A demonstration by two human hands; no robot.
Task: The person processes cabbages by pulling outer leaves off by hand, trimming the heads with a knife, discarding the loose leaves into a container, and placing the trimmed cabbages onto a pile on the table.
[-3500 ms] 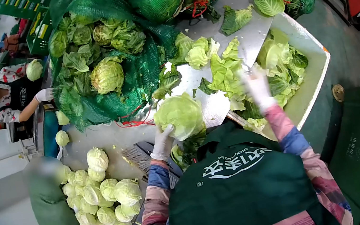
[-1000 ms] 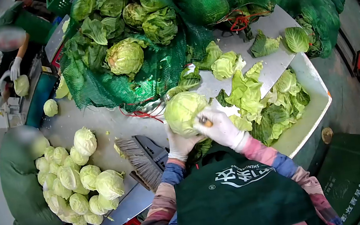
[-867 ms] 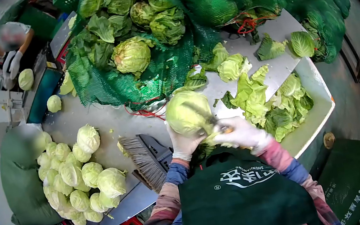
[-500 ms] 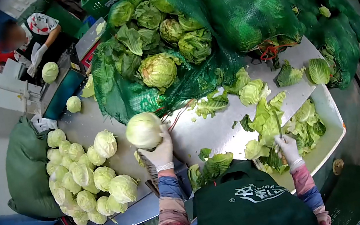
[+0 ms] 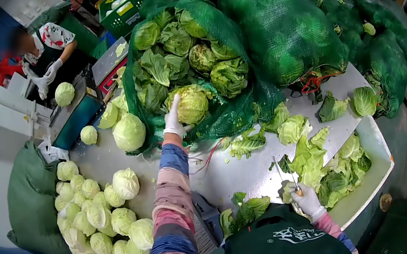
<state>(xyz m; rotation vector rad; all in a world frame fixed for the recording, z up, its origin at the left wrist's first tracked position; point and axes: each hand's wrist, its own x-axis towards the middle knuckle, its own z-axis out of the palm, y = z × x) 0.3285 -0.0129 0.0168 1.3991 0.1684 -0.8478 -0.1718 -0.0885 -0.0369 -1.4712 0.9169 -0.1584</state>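
Observation:
My left hand (image 5: 174, 121), in a white glove, reaches to the front of the open green net bag. Its fingers are stretched out and its thumb is apart, against the left side of a yellowish cabbage (image 5: 192, 105) at the bag's mouth. Left of that hand, a trimmed pale cabbage (image 5: 129, 132) rests on the table beside the bag. Low on the right, my gloved right hand (image 5: 309, 202) is closed round the wooden handle of a knife (image 5: 278, 167), its thin blade pointing up and away from me. Loose leaves (image 5: 308, 160) lie just beyond it.
Trimmed cabbages (image 5: 97, 216) are heaped on the table's left, by a green sack (image 5: 34, 203). A full net bag (image 5: 286, 25) stands at the back right. A white bin (image 5: 379, 150) of leaves is at right. A co-worker (image 5: 51, 50) stands at the far left near a scale.
My left hand has let go of the pale cabbage, which now sits left of the net bag, and has moved up to the yellowish one. My right hand, with the knife, has come lower and left.

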